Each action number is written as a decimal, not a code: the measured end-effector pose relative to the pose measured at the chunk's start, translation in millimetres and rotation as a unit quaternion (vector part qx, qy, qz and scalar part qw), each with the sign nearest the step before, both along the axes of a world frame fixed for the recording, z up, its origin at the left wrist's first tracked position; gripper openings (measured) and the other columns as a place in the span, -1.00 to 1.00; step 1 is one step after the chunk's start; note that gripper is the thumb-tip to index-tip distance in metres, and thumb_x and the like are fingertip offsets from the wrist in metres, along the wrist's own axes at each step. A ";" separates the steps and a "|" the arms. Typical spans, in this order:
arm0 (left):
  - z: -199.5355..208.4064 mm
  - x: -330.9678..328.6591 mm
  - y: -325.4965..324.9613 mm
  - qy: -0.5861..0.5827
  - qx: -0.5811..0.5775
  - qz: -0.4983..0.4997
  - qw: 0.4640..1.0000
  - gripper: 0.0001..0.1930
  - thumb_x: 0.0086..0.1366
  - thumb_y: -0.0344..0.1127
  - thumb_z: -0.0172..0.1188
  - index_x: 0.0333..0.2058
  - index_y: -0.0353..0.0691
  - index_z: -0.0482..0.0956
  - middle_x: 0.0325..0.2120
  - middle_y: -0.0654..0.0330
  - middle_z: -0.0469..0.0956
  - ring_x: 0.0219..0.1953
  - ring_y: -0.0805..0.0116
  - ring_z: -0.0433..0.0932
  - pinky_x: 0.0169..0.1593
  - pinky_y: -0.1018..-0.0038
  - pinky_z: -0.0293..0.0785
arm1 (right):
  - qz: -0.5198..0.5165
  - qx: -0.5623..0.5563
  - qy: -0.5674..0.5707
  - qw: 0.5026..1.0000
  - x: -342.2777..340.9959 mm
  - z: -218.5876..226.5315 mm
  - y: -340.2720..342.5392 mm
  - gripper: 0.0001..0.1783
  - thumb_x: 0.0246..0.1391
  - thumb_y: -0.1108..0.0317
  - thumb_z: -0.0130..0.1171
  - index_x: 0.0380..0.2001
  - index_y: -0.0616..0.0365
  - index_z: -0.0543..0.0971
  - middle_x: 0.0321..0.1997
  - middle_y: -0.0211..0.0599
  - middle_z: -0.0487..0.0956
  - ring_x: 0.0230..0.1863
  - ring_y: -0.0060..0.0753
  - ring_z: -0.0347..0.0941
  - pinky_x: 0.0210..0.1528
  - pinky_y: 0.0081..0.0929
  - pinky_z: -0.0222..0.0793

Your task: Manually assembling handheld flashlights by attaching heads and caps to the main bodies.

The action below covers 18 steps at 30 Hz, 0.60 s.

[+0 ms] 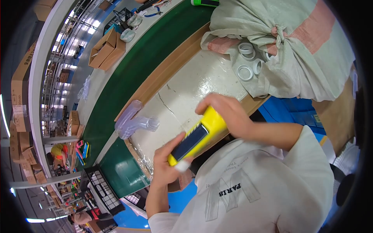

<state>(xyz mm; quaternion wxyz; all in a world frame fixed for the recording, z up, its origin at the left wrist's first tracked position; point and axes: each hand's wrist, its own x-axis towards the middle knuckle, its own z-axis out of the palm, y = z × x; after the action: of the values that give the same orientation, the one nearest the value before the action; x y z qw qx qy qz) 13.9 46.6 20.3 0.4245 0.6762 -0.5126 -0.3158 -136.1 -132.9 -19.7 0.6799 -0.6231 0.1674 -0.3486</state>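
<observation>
Between my two hands is a yellow handheld device (216, 119) with a dark rectangular panel, tilted over the bench. My left hand (165, 158) grips its lower end, with the thumb along the panel's edge. A small white piece (183, 165), blurred, shows at that end near my fingers; whether it belongs to the device I cannot tell. Curled over the upper end is my right hand (229, 114), smeared a little by motion. Clear plastic bottle-like tubes (134, 123) lie on the cardboard-edged work surface (175, 97), left of my hands.
A large woven sack (287, 50), tied in a knot, rests at the back right, with several white plastic rings (245, 72) by it. Beyond the green bench strip (155, 50) stand an open cardboard box (107, 50) and pliers (154, 14). Black crates (104, 190) sit lower left.
</observation>
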 end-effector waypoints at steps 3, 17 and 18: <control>3.8 -18.8 -25.0 -0.435 -0.025 -0.119 0.892 -0.43 -0.08 -0.40 0.37 0.01 -0.18 0.50 -0.09 -0.11 0.51 -0.28 0.03 0.58 -0.26 0.31 0.56 | 0.114 0.399 0.131 0.900 24.5 -54.0 -21.9 -0.60 0.27 0.11 -0.12 -0.33 0.24 0.52 -0.38 -0.19 0.57 -0.32 -0.35 0.51 -0.17 -0.44 0.42; -25.1 -7.8 -40.3 -0.351 -0.121 -0.110 0.922 -0.45 -0.04 -0.40 0.38 0.01 -0.18 0.51 -0.08 -0.14 0.50 -0.23 0.05 0.60 -0.21 0.37 0.56 | 0.154 0.391 0.055 0.906 -8.9 -42.7 -44.1 -0.55 0.30 0.04 -0.18 -0.11 0.18 0.50 -0.10 -0.17 0.53 -0.02 -0.40 0.45 0.04 -0.47 0.38; -23.7 -4.5 -32.2 -0.226 -0.088 -0.060 0.968 -0.46 -0.01 -0.45 0.37 0.02 -0.23 0.49 -0.07 -0.07 0.53 -0.13 0.16 0.60 -0.07 0.42 0.53 | 0.157 0.342 0.026 0.926 -17.2 -27.1 -38.5 -0.52 0.31 0.01 -0.19 -0.02 0.18 0.47 0.00 -0.18 0.48 0.03 -0.39 0.41 0.08 -0.47 0.34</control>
<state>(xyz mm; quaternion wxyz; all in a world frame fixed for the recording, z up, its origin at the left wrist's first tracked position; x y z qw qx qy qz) 9.3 14.4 -3.4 0.3361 0.6580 -0.6606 -0.1329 -153.3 -171.3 -46.8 0.8928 -0.3803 0.1944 -0.1428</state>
